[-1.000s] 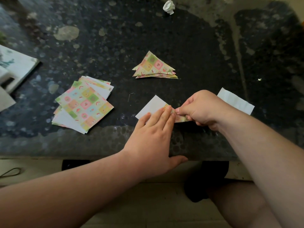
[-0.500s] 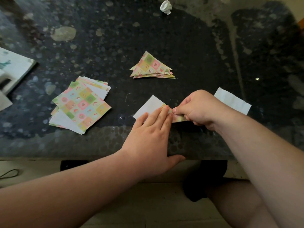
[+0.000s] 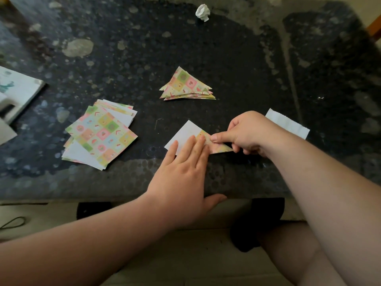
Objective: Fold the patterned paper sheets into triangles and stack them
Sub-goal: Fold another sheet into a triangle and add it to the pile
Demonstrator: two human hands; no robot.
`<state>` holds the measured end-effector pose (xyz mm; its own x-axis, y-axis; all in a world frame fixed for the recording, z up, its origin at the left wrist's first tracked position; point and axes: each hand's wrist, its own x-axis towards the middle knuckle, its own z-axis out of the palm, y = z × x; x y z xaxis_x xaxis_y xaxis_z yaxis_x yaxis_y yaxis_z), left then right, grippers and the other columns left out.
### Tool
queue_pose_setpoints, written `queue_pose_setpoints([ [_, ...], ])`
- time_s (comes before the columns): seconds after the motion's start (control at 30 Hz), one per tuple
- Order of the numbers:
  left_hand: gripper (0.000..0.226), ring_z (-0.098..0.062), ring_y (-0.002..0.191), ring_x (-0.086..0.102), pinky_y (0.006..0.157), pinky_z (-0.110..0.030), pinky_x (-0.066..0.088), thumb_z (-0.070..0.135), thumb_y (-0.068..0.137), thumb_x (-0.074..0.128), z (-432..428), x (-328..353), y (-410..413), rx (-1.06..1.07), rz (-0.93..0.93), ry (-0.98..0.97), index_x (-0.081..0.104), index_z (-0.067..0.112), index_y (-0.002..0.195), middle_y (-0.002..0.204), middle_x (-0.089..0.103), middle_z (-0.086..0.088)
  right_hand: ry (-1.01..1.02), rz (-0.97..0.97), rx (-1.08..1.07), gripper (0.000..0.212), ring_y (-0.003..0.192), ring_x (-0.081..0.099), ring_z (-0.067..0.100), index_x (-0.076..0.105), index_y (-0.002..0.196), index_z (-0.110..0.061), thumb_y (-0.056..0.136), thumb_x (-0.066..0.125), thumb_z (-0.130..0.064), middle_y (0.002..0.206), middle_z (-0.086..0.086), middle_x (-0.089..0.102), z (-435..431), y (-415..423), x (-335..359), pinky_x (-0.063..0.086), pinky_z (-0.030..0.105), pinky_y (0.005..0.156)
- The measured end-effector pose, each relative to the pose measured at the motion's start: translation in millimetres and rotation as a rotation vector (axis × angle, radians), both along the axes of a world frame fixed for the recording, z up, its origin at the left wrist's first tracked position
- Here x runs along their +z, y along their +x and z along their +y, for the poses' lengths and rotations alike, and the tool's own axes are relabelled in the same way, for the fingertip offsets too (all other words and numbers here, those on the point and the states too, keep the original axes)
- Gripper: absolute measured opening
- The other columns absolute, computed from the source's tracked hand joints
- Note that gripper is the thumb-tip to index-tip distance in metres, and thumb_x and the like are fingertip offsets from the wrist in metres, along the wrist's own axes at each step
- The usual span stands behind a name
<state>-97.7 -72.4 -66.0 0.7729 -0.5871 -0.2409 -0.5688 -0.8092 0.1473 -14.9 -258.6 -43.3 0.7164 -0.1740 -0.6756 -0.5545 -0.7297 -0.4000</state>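
Observation:
A half-folded paper sheet [image 3: 186, 134] lies white side up near the table's front edge, its patterned corner turned over toward the middle. My left hand [image 3: 183, 172] lies flat on it, straight fingers pressing the sheet down. My right hand [image 3: 245, 133] pinches the folded patterned corner between thumb and fingers. A stack of folded patterned triangles [image 3: 186, 85] sits behind the sheet. To the left lies a loose pile of unfolded patterned sheets [image 3: 101, 134].
The dark speckled table [image 3: 226, 58] has its front edge just below my hands. A white paper strip [image 3: 288, 122] lies right of my right hand. A crumpled white paper ball [image 3: 203, 12] sits at the back. A white book or box [image 3: 16, 93] is at the left edge.
My right hand has drawn the folded patterned corner a little further over the white sheet. My left hand stays pressed flat in the same place.

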Motion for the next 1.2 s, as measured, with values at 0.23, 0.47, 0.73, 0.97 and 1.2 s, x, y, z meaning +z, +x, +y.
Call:
queue_pose_setpoints([
  [0.23,0.106,-0.034,0.154,-0.018,0.123,-0.052,-0.016,0.077,0.096,0.022,-16,7,-18,-0.011,-0.052,0.104,-0.026,-0.003,0.146,0.168,-0.014,-0.021,-0.014,0.028,0.012,0.058,0.061,0.051,0.023,0.075,0.091,-0.007,0.077,0.081,-0.063,0.077,0.012,0.067,-1,3,2,0.042,0.033,0.064],
  [0.47,0.108,-0.04,0.149,0.007,0.125,-0.047,0.001,0.072,0.096,0.033,-28,5,-20,-0.036,-0.069,0.117,-0.004,-0.011,0.155,0.166,0.0,-0.027,-0.001,-0.004,-0.004,0.055,0.061,0.05,0.024,0.072,0.083,-0.008,0.074,0.084,-0.061,0.071,0.013,0.064,-3,-1,0,0.042,0.036,0.065],
  [0.73,0.106,-0.03,0.13,0.036,0.115,-0.04,0.03,0.079,0.089,0.042,-9,13,-22,0.046,-0.076,0.086,0.027,-0.003,0.154,0.148,0.035,-0.017,-0.002,0.023,-0.02,0.051,0.058,0.048,0.021,0.07,0.079,-0.012,0.072,0.087,-0.059,0.07,0.011,0.063,-5,1,0,0.04,0.034,0.061],
  [0.97,0.104,-0.027,0.11,0.053,0.1,-0.04,0.046,0.081,0.08,0.05,9,9,-25,0.062,-0.105,0.08,0.052,-0.002,0.142,0.126,0.057,-0.011,-0.002,0.037,-0.043,0.053,0.06,0.05,0.021,0.074,0.085,-0.009,0.072,0.087,-0.059,0.073,0.01,0.064,-3,2,-2,0.041,0.035,0.063],
  [1.2,0.105,-0.025,0.134,0.036,0.122,-0.06,-0.007,0.082,0.09,0.026,15,15,-22,0.052,-0.157,0.209,0.006,0.008,0.162,0.146,0.036,-0.003,-0.016,0.039,-0.047,0.052,0.061,0.051,0.02,0.077,0.095,-0.007,0.076,0.086,-0.055,0.074,0.009,0.066,-2,3,3,0.042,0.035,0.062],
])
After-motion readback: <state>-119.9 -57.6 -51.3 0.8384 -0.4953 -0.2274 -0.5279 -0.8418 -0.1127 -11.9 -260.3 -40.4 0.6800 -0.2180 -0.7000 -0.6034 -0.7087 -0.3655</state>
